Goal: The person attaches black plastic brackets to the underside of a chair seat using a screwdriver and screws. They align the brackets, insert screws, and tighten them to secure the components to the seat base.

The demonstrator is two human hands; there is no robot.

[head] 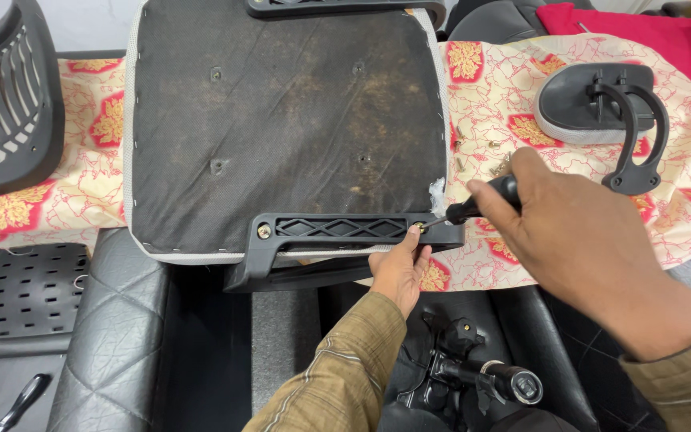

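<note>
1. Near the front edge of the upturned black seat base (281,120), with its worn dark underside and grey piped rim, a black plastic armrest bracket (337,232) with a lattice pattern is seen lying across the seat's lower edge.
2. A brass-coloured screw (419,228) is seated at the right end of the bracket, and a second screw head (264,231) is seen at its left end.
3. The right hand (569,232) is closed around the black handle of a screwdriver (477,204), whose tip is set against the right-hand screw.
4. The left hand (400,272) is held just below that screw, its fingertips (414,234) pinched together at the screw and the driver tip; whether the screw itself is gripped cannot be told.
5. The seat is carried on a counter covered by a cream cloth (513,96) printed with red and gold floral squares.
6. Several loose small screws (473,148) are scattered on the cloth just right of the seat.
7. Further right, a grey-rimmed black armrest pad (577,104) with a curved black arm is laid on the cloth, well apart from the hands.
8. At the far left, a black slatted plastic backrest (5,104) is partly seen.
9. Below the hands, a black metal chair mechanism (473,372) is resting on black padded leather.
</note>
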